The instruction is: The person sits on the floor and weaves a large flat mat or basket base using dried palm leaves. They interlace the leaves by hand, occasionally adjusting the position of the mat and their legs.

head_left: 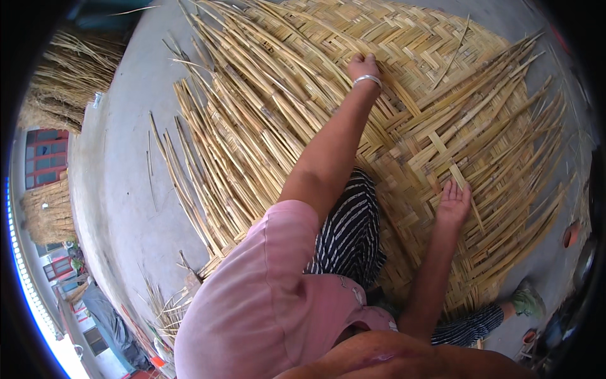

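Observation:
A woven mat (404, 38) of flat, straw-coloured reed strips lies on the ground beneath me. My left hand (364, 66), with a silver bangle at its wrist, reaches to the far middle of the mat. Its fingers are closed at the edge of a long strip. Nearer and to the right, my right hand (456, 201) is palm up, its fingertips and thumb around the end of a pale reed strip (457, 172). Long unwoven strips (265, 107) fan out to the left, and more loose ends (524, 132) spread to the right.
Grey concrete ground (126, 189) surrounds the mat. Bundles of dry stalks (76, 69) stand at the far left, near a building with red-framed windows (45, 158). My shoe (529, 300) rests at the lower right, below a reddish brick-like piece (570, 234).

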Demonstrator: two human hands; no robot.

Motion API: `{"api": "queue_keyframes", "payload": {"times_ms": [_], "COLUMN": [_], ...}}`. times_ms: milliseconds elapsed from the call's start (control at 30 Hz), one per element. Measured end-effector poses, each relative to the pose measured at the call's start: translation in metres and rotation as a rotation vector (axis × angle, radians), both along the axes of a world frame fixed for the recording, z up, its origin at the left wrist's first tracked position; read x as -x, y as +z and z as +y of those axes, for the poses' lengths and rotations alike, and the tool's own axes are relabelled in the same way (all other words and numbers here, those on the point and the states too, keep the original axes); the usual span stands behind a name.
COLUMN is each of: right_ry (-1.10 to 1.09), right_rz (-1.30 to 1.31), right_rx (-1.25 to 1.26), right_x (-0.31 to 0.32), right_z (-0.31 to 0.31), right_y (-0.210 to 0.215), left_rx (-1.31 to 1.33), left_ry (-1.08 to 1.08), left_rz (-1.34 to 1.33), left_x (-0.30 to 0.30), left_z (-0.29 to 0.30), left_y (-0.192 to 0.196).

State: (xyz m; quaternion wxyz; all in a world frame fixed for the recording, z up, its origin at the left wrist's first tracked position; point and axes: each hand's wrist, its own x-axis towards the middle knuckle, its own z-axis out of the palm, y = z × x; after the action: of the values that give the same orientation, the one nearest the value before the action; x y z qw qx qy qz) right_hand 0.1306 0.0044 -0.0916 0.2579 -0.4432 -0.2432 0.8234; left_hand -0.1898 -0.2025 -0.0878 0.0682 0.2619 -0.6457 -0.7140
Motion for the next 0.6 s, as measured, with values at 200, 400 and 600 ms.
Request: {"api": "queue_keyframes", "payload": {"times_ms": [200,400,600], "right_ry": [0.089,0.057,0.146], "right_rz": [-0.035,-0.270,-0.302], "right_rx": [-0.064,-0.159,-0.257], "right_x": [-0.011,0.002,0.010], "right_z": [-0.010,-0.035,-0.054], "right_y": [0.010,0.051,0.055], "left_rx": [0.564,-0.113,0.299], "left_ry": [-0.234,-0.295,-0.089], "left_rz": [-0.047,0.100,-0.031], "left_x": [0.061,0.111,0.115], "left_z": [-0.036,-0.077,-0.097], "left_y": [-0.065,-0.047,-0.033]}}
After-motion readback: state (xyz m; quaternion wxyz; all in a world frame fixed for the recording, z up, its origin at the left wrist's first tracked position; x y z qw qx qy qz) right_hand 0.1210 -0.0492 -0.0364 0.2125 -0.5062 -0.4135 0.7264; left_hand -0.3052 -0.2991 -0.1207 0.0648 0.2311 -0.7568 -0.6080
